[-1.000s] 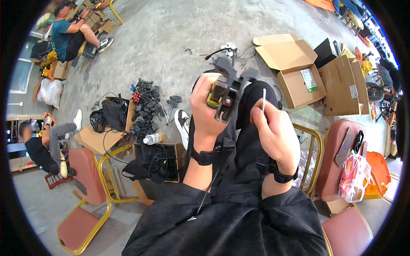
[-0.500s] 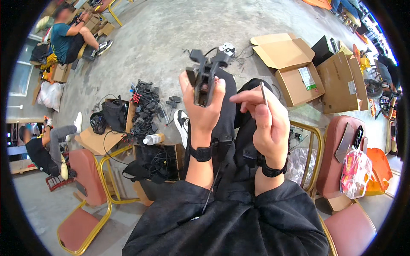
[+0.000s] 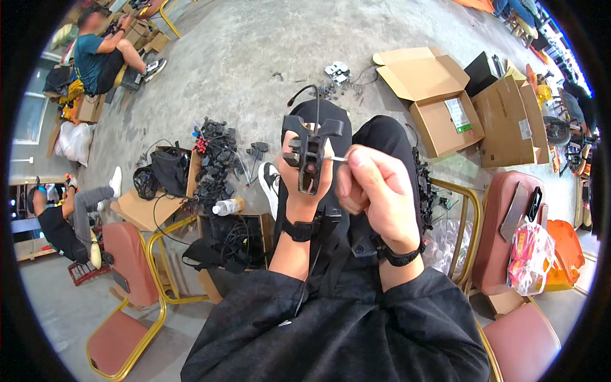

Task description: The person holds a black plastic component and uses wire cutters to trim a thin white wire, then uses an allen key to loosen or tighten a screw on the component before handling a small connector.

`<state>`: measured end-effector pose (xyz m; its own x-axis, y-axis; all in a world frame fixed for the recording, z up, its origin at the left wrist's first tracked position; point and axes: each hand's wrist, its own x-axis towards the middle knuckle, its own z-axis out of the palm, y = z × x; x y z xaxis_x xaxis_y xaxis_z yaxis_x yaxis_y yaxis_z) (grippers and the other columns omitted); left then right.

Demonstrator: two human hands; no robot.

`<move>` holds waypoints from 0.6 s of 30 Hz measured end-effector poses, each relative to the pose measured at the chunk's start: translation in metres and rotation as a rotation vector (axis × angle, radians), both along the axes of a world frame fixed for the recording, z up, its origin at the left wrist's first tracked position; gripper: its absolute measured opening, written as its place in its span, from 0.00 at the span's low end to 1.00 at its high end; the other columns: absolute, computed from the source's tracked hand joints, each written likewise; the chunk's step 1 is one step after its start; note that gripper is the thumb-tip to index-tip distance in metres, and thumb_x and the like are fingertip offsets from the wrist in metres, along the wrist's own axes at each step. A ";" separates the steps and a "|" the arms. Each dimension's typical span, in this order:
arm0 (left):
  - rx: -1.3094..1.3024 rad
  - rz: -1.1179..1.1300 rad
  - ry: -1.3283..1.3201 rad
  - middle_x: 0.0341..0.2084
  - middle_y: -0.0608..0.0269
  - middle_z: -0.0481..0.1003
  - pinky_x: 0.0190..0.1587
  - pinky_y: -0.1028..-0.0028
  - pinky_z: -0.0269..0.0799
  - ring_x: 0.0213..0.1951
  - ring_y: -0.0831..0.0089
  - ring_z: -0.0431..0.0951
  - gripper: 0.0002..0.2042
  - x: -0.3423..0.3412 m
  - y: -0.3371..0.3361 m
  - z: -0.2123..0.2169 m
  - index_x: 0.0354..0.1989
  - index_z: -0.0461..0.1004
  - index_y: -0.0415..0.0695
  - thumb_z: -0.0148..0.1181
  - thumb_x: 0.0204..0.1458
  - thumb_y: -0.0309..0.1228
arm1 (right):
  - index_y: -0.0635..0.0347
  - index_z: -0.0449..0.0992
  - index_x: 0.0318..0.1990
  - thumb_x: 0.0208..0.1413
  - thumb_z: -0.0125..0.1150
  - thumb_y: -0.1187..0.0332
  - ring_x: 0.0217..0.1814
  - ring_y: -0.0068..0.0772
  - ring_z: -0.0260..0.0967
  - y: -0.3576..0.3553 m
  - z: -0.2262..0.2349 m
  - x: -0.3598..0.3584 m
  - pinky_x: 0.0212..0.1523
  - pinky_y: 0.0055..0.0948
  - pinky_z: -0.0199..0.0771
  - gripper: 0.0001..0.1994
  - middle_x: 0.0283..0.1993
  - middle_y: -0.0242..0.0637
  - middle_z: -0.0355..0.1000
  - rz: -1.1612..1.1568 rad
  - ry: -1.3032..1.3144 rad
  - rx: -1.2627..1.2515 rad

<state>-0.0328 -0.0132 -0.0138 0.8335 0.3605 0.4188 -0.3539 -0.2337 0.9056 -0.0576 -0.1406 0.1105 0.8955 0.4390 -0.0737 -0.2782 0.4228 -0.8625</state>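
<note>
Blk sleeves, blk wrist straps

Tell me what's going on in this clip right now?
A seated person holds a black plastic bracket-like device upright in the left hand. The right hand pinches a thin pale rod-shaped tool whose tip meets the device's side. On the concrete floor beyond lie a pile of similar black parts and open cardboard boxes. Other people sit working at the left.

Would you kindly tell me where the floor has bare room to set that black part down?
Bare concrete floor lies between the seated person and the open cardboard box. Crowded: the pile of black parts and the gold-framed chair on the left.
</note>
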 end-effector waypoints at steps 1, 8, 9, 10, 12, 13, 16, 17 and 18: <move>0.183 0.022 -0.075 0.20 0.59 0.71 0.26 0.73 0.67 0.22 0.65 0.73 0.08 0.004 0.004 -0.006 0.30 0.70 0.37 0.58 0.41 0.25 | 0.60 0.61 0.20 0.61 0.40 0.60 0.11 0.13 0.38 0.002 -0.002 -0.001 0.13 0.19 0.37 0.19 0.11 0.22 0.48 0.031 0.055 0.040; 0.198 0.007 -0.117 0.20 0.59 0.73 0.25 0.76 0.66 0.21 0.71 0.74 0.07 -0.002 0.000 0.015 0.30 0.69 0.37 0.58 0.41 0.23 | 0.55 0.57 0.19 0.62 0.38 0.58 0.10 0.13 0.36 -0.007 0.005 0.001 0.11 0.19 0.36 0.19 0.10 0.20 0.43 0.218 0.405 0.269; 0.101 -0.017 -0.194 0.18 0.61 0.73 0.24 0.78 0.65 0.20 0.75 0.72 0.07 0.001 -0.001 0.013 0.30 0.70 0.38 0.60 0.42 0.23 | 0.54 0.56 0.19 0.62 0.38 0.57 0.09 0.14 0.35 -0.009 0.006 0.002 0.11 0.19 0.36 0.19 0.09 0.20 0.42 0.260 0.483 0.313; 0.100 -0.015 -0.194 0.18 0.61 0.73 0.24 0.78 0.65 0.20 0.75 0.72 0.07 0.000 -0.002 0.013 0.30 0.70 0.38 0.60 0.42 0.23 | 0.54 0.56 0.19 0.62 0.38 0.57 0.09 0.14 0.35 -0.011 0.006 0.001 0.11 0.19 0.36 0.19 0.09 0.20 0.42 0.261 0.484 0.311; 0.071 0.011 -0.125 0.18 0.63 0.72 0.24 0.79 0.65 0.20 0.77 0.70 0.08 -0.003 -0.002 0.023 0.30 0.71 0.37 0.62 0.41 0.23 | 0.54 0.56 0.19 0.61 0.39 0.57 0.09 0.14 0.34 -0.012 0.004 0.002 0.12 0.20 0.35 0.19 0.09 0.20 0.41 0.468 0.464 0.419; 0.156 0.027 -0.119 0.18 0.63 0.71 0.23 0.80 0.64 0.20 0.78 0.69 0.09 -0.001 0.000 0.018 0.31 0.72 0.37 0.63 0.41 0.23 | 0.53 0.55 0.18 0.61 0.39 0.57 0.09 0.14 0.33 -0.011 0.004 0.001 0.12 0.21 0.34 0.19 0.08 0.20 0.40 0.449 0.484 0.420; 0.313 0.016 -0.009 0.19 0.63 0.71 0.23 0.80 0.64 0.20 0.78 0.69 0.08 -0.005 -0.001 0.011 0.30 0.71 0.37 0.63 0.41 0.22 | 0.52 0.53 0.17 0.61 0.38 0.57 0.09 0.15 0.33 -0.009 0.002 -0.003 0.12 0.21 0.34 0.20 0.09 0.20 0.40 0.311 0.433 0.359; 0.315 0.018 -0.008 0.19 0.63 0.71 0.23 0.80 0.64 0.20 0.78 0.69 0.08 -0.009 0.002 0.008 0.30 0.71 0.37 0.63 0.41 0.22 | 0.52 0.51 0.15 0.62 0.36 0.57 0.09 0.15 0.33 -0.008 0.007 -0.005 0.12 0.21 0.34 0.21 0.09 0.20 0.41 0.260 0.411 0.284; 0.362 -0.019 0.093 0.19 0.63 0.71 0.23 0.79 0.64 0.20 0.78 0.69 0.08 -0.013 0.004 0.006 0.30 0.71 0.37 0.63 0.41 0.21 | 0.52 0.51 0.15 0.62 0.36 0.57 0.09 0.15 0.33 -0.005 0.008 -0.007 0.12 0.21 0.34 0.21 0.09 0.20 0.41 0.262 0.412 0.285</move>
<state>-0.0459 -0.0093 -0.0083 0.8791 0.1874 0.4382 -0.2811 -0.5387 0.7942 -0.0648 -0.1457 0.1181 0.6761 0.6966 -0.2399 -0.6948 0.4945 -0.5221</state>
